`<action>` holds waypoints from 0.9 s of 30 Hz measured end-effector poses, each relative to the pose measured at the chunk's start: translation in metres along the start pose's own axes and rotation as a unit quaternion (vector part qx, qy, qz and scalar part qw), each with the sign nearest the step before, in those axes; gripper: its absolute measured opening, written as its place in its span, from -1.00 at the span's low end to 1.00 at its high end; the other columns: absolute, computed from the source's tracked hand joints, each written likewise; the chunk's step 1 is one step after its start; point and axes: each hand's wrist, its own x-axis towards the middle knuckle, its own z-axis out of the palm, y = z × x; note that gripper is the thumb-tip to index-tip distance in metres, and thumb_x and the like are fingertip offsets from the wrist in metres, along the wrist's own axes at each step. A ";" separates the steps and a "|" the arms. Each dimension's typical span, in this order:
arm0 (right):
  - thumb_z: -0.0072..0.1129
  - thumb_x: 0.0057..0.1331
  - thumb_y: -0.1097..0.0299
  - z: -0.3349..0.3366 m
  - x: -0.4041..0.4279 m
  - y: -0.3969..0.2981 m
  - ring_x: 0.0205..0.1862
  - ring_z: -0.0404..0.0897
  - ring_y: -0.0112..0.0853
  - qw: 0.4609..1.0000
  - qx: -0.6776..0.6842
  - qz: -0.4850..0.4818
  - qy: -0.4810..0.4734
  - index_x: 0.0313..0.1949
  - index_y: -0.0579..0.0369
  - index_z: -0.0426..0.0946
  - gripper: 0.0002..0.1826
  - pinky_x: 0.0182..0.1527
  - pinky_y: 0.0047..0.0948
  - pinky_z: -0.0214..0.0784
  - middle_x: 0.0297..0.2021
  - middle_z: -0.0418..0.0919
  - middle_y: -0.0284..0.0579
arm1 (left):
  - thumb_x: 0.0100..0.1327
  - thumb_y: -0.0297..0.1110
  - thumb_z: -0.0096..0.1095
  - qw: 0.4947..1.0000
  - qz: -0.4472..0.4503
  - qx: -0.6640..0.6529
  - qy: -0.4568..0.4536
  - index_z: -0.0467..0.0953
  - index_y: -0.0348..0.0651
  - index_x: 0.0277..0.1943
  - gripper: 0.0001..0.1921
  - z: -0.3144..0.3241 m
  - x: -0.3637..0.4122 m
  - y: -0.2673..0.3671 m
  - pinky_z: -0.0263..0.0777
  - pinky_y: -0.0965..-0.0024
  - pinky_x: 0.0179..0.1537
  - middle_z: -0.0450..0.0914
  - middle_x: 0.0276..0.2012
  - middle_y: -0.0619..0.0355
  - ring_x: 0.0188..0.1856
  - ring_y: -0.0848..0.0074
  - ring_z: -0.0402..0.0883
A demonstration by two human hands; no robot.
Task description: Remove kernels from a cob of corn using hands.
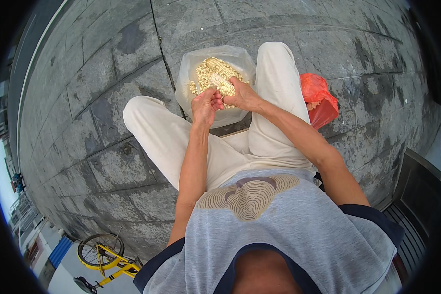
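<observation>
My right hand [241,94] grips a partly shelled corn cob [224,85] over the mouth of a translucent plastic bag [191,60]. Close beside it, my left hand [208,103] has its thumb and fingers drawn together at the cob's lower left end; whether a kernel is between them cannot be told. Pale loose kernels [203,73] fill part of the bag, and another corn cob [220,66] with its kernels on lies on top of them. The bag stands on the ground in front of my spread knees.
A red plastic bag [318,97] sits on the stone paving [114,169] just outside my right knee. At the lower left stands a yellow bicycle [110,257]. A dark metal-framed object [419,191] is at the far right. A road edge runs along the left.
</observation>
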 end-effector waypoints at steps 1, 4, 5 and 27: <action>0.16 -0.12 0.31 0.000 -0.001 -0.002 -0.24 0.44 -0.06 1.000 -0.012 0.010 0.006 -0.09 0.36 0.15 -0.38 -0.17 -0.30 0.27 -0.31 0.41 0.24 | 0.07 -0.40 0.13 1.000 0.000 0.000 0.000 0.45 -0.33 -0.52 -0.84 0.000 -0.001 0.000 0.38 0.56 -0.68 0.46 -0.63 0.14 -0.67 0.59 0.42; 0.13 -0.11 0.32 -0.001 0.000 0.001 -0.30 0.49 -0.10 0.997 -0.060 0.002 0.048 -0.09 0.35 0.16 -0.41 -0.23 -0.32 0.30 -0.37 0.45 0.24 | 0.06 -0.36 0.17 0.997 0.025 0.070 0.023 0.46 -0.33 -0.50 -0.81 0.001 -0.004 0.001 0.36 0.58 -0.68 0.47 -0.60 0.15 -0.65 0.61 0.42; 0.13 -0.11 0.32 -0.001 0.000 0.002 -0.30 0.49 -0.10 0.997 -0.059 0.003 0.049 -0.09 0.35 0.16 -0.41 -0.23 -0.32 0.30 -0.37 0.45 0.24 | 0.06 -0.34 0.18 0.995 0.036 0.096 0.017 0.47 -0.35 -0.44 -0.80 0.003 -0.004 0.002 0.36 0.58 -0.67 0.47 -0.59 0.14 -0.64 0.61 0.42; 0.18 -0.14 0.29 -0.002 0.004 0.001 -0.33 0.46 -0.32 0.993 0.081 0.078 -0.038 -0.05 0.35 0.18 -0.34 -0.30 -0.44 0.30 -0.35 0.45 0.04 | 0.04 -0.48 0.12 0.993 0.086 0.083 0.018 0.47 -0.40 -0.47 -0.88 0.002 -0.004 0.001 0.41 0.55 -0.65 0.47 -0.61 0.10 -0.69 0.55 0.43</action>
